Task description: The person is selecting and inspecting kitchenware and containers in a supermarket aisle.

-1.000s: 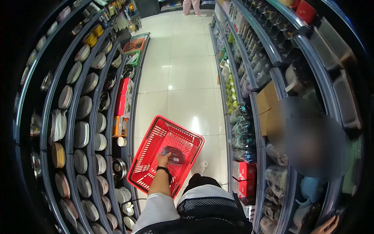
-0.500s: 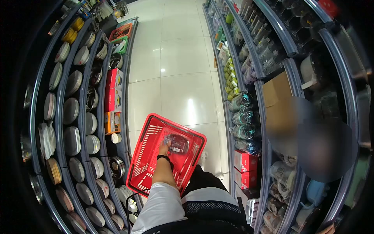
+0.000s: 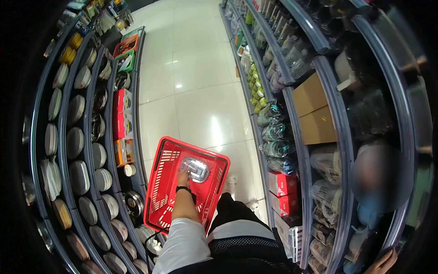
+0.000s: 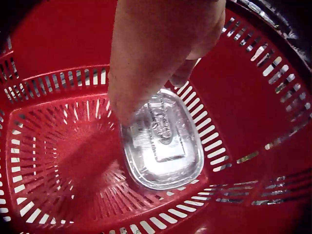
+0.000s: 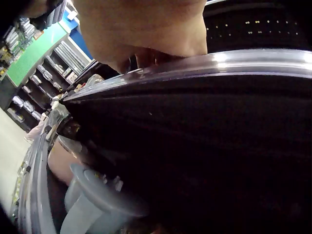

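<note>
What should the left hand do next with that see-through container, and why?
Maybe the left hand should gently lower the clear container: it seems to grip the edge, and the container is inside the red basket. I can't tell whether it touches the bottom.

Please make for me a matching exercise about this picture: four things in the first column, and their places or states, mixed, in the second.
Column 1
1. Basket
2. Clear container
3. Cardboard box
4. Right hand

Column 2
A. Brown, on the shelving at the right
B. At the metallic edge of a shelf
C. Red, with slotted walls
D. Inside something red, with the left hand on it

Right pairs: 1-C, 2-D, 3-A, 4-B
</note>
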Demonstrator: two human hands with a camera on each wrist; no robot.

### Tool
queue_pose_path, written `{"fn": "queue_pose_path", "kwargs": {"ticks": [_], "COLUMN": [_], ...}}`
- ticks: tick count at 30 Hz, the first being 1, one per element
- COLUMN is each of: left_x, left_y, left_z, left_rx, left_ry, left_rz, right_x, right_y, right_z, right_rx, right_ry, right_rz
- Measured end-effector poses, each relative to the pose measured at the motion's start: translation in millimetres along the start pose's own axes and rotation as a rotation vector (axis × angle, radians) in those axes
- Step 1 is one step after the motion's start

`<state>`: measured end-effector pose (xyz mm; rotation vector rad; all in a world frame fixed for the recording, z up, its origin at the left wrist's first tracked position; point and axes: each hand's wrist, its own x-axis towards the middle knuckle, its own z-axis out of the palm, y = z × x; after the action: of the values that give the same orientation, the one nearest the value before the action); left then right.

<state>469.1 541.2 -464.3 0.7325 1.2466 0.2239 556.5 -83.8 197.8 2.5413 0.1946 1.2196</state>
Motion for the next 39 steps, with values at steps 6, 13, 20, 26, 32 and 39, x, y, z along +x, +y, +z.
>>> {"fn": "queue_pose_path", "kwargs": {"ticks": [6, 13, 20, 26, 32, 39], "left_x": [-29.3, -133.3, -393.3, -629.5, -702.8, -715.1], "left_y": [0.4, 80.4, 206.0, 179.8, 163.1, 149.8], "left_z": [21.7, 86.8, 336.2, 457.3, 528.3, 568.7], "left_rx": [0.049, 0.16, 0.124, 0.373, 0.598, 0.829], "left_ry": [-0.048, 0.052, -0.699, -1.327, -1.261, -1.312], "left_rz": [0.233, 0.561, 0.915, 1.116, 1.399, 1.197], "right_x": [-32.4, 9.5, 1.2, -6.9, -12.5, -14.9], "right_y": [54.4, 13.4, 34.9, 49.7, 55.8, 62.7], "right_z": [10.9, -7.4, -12.5, -13.7, -12.7, -14.0], "right_rx": [-0.051, 0.24, 0.265, 0.297, 0.24, 0.329], "right_ry": [-0.125, -0.034, 0.017, 0.006, 0.033, 0.089], "right_rz": [0.132, 0.295, 0.256, 0.248, 0.212, 0.213]}}
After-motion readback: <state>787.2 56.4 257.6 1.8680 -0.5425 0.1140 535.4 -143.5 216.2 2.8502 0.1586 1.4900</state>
